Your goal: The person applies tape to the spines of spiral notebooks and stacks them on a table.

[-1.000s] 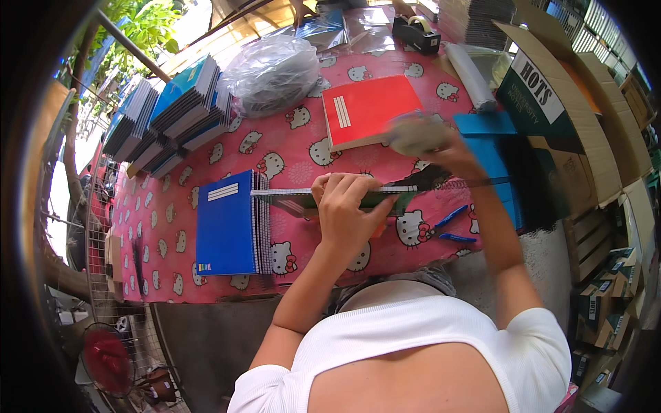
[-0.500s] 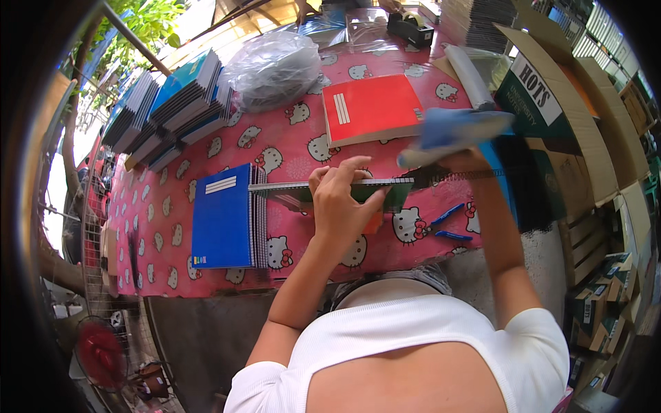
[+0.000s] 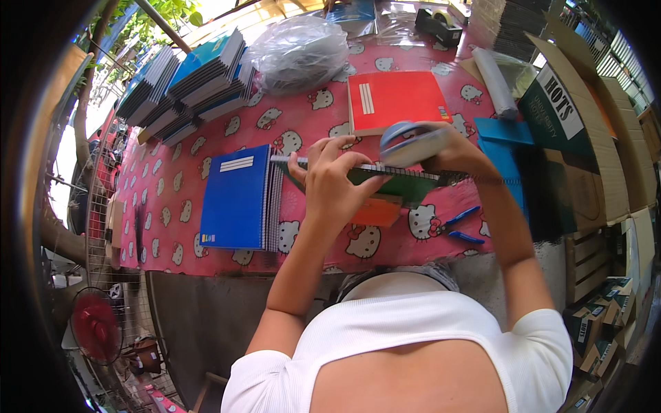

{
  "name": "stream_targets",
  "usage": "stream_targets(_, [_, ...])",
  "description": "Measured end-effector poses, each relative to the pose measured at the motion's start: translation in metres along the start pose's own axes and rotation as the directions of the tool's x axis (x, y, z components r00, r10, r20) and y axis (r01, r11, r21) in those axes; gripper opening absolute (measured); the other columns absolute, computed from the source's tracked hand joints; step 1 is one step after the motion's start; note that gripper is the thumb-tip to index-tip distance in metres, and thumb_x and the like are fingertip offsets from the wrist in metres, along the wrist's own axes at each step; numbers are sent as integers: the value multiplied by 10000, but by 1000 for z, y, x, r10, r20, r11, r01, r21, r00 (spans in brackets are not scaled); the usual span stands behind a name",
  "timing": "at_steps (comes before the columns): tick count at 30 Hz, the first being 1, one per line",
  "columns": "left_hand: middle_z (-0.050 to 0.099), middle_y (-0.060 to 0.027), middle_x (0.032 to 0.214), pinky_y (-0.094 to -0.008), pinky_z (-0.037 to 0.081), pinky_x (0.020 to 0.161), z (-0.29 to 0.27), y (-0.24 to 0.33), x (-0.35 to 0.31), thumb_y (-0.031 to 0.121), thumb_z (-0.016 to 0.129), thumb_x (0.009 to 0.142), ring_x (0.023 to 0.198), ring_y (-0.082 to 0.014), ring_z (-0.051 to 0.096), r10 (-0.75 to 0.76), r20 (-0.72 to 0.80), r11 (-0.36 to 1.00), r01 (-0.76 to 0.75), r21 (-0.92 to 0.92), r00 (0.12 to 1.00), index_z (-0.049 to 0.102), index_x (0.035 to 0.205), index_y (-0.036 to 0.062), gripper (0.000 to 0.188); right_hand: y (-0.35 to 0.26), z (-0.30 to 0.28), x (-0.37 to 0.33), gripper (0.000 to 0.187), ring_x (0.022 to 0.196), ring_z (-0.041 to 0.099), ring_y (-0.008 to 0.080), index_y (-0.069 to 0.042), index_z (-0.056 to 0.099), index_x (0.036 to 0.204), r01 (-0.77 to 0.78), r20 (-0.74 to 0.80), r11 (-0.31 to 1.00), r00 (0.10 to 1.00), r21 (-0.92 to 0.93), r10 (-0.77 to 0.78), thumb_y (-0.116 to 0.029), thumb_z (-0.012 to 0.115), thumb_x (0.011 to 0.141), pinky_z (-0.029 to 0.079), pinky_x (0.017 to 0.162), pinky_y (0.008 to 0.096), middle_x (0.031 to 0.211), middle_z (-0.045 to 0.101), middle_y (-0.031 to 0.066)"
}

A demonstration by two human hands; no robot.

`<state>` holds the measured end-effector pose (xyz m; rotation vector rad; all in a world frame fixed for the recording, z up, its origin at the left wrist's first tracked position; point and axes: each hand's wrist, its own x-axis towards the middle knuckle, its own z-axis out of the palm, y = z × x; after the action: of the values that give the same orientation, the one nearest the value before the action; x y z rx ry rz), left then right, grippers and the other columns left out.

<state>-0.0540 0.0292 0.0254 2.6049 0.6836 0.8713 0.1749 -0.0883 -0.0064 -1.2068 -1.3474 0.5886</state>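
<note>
My left hand (image 3: pixel 334 179) is closed on the punched edge of a green-covered notebook (image 3: pixel 403 189), held on end over the table with its row of holes upward. A dark spiral coil (image 3: pixel 475 177) runs along that edge and sticks out past its right end. Closed in my right hand (image 3: pixel 454 148) is a flat, rounded blue and grey-white thing (image 3: pixel 412 146), blurred, its kind unclear; it is held close over the coil. An orange piece (image 3: pixel 375 211) shows below the notebook. To the left lies a stack of blue notebooks (image 3: pixel 236 199).
A red notebook (image 3: pixel 397 100) lies beyond my hands. Blue tool handles (image 3: pixel 463 224) rest near the front edge. Notebook stacks (image 3: pixel 206 69) and a clear plastic bundle (image 3: pixel 299 55) stand far left. A cardboard box (image 3: pixel 561 117), plastic roll (image 3: pixel 494 82) and tape dispenser (image 3: pixel 438 27) are right.
The blue and grey-white thing has moved left and turned in my right hand, nearer my left hand. The notebook has tilted slightly, and the whole view has shifted a little.
</note>
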Motion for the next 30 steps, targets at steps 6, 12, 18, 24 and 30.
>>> stream_targets(6, [569,-3,1245,-616,83,1046,-7,-18,-2,379,851,571,1247,-242,432,-111,-29,990,113,83,993,727,797,177,327,-2,20,16,503,885,618,134,-5,636,1100,-235,129,971,965,34,229,11,681,599,501,774,285,981,679,87])
stream_targets(12, [464,-72,1361,-621,122,1055,-13,-40,-5,389,875,527,1306,-301,353,-195,-97,972,206,111,976,710,769,147,380,-12,26,42,471,863,652,161,7,666,1008,-281,182,877,957,390,225,-9,737,543,528,718,296,990,691,57])
stream_targets(18, [387,-180,1402,-488,264,1069,-15,-53,-2,355,884,530,1307,-370,323,-124,-146,992,118,-49,981,676,759,74,419,11,37,48,525,860,642,164,-21,643,1066,-300,184,918,948,259,258,-7,750,552,533,739,338,974,680,71])
stream_targets(24, [388,-190,1402,-468,362,1016,-15,-55,-5,291,904,514,1259,-377,394,-195,-183,977,174,-126,963,662,804,66,439,21,40,63,457,874,621,140,24,639,1046,-265,259,945,943,194,211,21,699,593,519,771,308,965,678,40])
stream_targets(30, [443,-173,1341,-396,491,862,-11,-80,-20,273,908,544,1114,-300,531,-292,-265,936,218,-276,919,640,938,87,512,11,51,78,508,841,662,189,-8,650,1061,-398,294,879,901,263,320,-28,729,559,530,744,323,954,690,83])
